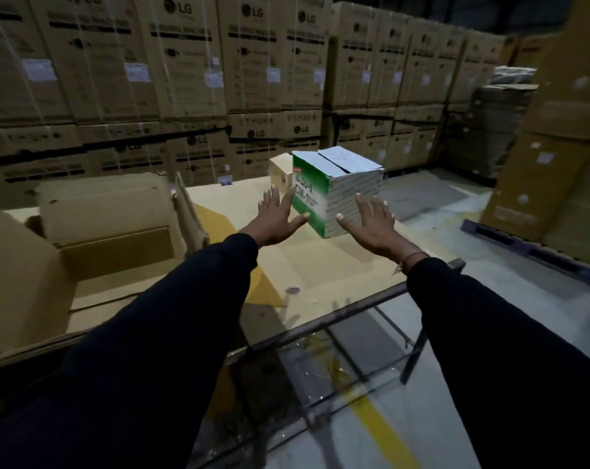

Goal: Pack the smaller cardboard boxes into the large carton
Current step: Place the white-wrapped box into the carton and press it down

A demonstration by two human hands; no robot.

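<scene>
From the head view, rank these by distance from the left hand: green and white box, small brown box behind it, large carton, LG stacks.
1. green and white box, at the left hand fingertips.
2. small brown box, just behind.
3. large carton, off to the left.
4. LG stacks, back wall.

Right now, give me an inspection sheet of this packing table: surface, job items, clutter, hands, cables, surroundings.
Surface: table covered with flat cardboard sheets, metal frame at the near edge.
Job's things: green and white box upright on the table, top flaps shut; large carton open at the left; small brown box behind the green one.
Clutter: small scrap on the cardboard.
Hands: left hand and right hand open, fingers spread, either side of the green and white box; contact unclear.
Cables: nothing seen.
Surroundings: stacked printed cartons behind, pallet and yellow floor line to the right.
</scene>
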